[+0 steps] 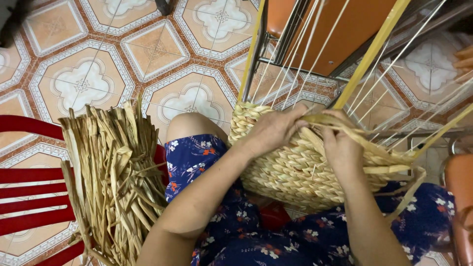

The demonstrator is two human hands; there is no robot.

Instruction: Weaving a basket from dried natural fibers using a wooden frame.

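A half-woven straw basket (290, 172) rests on my lap, its braided wall facing up. My left hand (273, 129) grips the top edge of the weave, fingers curled over a flat dried strand (340, 123). My right hand (340, 143) pinches the same strand just to the right, pressing it against the basket rim. Thin pale upright stakes (295, 54) rise from the rim toward the top of the view, and a broad yellow strip (369, 54) slants up to the right.
A bundle of dried flat reeds (116, 177) lies on a red slatted chair (29, 197) at my left. A metal-framed orange chair (340, 34) stands ahead. Another person's fingers (464, 61) show at the right edge. The floor is patterned tile (84, 79).
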